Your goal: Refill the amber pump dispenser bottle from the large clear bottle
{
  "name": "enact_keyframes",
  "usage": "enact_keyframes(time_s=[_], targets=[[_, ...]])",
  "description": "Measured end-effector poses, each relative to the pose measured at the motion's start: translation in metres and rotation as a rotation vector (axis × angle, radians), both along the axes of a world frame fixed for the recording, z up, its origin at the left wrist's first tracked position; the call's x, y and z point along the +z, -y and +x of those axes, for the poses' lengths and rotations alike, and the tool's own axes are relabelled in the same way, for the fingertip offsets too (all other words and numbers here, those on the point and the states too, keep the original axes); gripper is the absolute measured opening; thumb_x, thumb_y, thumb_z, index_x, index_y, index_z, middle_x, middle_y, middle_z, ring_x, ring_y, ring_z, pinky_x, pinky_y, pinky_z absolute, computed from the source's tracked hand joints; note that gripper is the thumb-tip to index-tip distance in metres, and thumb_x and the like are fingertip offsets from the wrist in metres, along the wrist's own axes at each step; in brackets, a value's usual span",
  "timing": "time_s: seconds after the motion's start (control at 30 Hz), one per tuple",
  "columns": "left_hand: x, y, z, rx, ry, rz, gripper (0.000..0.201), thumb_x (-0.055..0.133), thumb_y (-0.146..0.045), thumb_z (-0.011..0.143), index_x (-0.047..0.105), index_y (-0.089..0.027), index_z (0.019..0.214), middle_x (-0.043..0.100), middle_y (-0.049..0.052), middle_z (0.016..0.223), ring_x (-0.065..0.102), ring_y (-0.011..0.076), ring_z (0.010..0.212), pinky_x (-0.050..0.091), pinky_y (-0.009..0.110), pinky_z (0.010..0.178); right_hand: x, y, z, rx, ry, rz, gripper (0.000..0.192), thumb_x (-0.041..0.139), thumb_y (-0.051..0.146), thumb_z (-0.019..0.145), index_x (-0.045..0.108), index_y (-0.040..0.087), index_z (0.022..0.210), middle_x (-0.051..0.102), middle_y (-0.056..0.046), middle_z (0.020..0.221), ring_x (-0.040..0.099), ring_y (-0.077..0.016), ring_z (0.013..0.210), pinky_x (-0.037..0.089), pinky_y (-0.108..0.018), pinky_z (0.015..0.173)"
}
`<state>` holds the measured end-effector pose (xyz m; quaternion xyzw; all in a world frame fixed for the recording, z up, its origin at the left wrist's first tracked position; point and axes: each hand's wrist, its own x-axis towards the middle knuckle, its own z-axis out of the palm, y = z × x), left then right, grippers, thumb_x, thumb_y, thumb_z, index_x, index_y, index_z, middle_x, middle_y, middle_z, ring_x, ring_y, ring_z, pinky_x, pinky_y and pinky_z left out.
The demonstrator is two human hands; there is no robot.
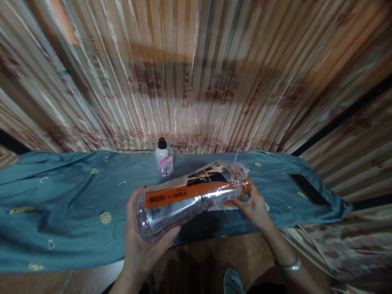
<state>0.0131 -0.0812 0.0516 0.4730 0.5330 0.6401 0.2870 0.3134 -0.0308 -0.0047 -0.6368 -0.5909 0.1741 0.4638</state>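
One clear bottle (pixel 190 192) between both hands (pixel 137 245) (pixel 255 207)

A labelled clear bottle (pixel 190 196) tilts between both hands (pixel 137 247) (pixel 256 207).

The large clear plastic bottle (pixel 191 198) at centre has an orange-and-black label (pixel 180 192). Yellow pineapples (pixel 105 217) dot the teal cloth (pixel 82 232) lower left; reddish prints (pixel 223 89) mark the beige pleated curtain (pixel 174 112) above.

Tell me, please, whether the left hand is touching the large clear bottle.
Touching. The head view shows the left hand wrapped around the bottom end of the large clear bottle, without visible gap.
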Motion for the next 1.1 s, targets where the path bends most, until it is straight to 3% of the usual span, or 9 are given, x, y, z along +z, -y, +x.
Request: enact_keyframes(time_s=[0.37, 1.1], targets=[[-0.0006, 0.0006, -0.0011, 0.009, -0.014, -0.004, 0.089, 0.094, -0.042, 0.063, 0.056, -0.021, 0.141, 0.067, 0.014, 0.137, 0.07, 0.0353, 0.122, 0.057, 0.05, 0.11, 0.0015, 0.001, -0.0011, -0.005, 0.014, 0.0, 0.066, 0.082, 0.061, 0.076, 0.066, 0.022, 0.127, 0.083, -0.01, 0.112, 0.079, -0.0328, 0.1, 0.065, -0.046, 0.088], [-0.0002, 0.001, -0.0004, 0.003, -0.007, -0.004, 0.09, 0.094, -0.043, 0.064, 0.056, -0.021, 0.142, 0.069, 0.013, 0.131, 0.072, 0.0346, 0.118, 0.06, 0.047, 0.106, 0.0015, 0.0007, 0.0, 0.005, 0.009, -0.001, 0.066, 0.084, 0.056, 0.075, 0.065, 0.02, 0.129, 0.082, -0.012, 0.113, 0.079, -0.0337, 0.098, 0.065, -0.048, 0.09]])
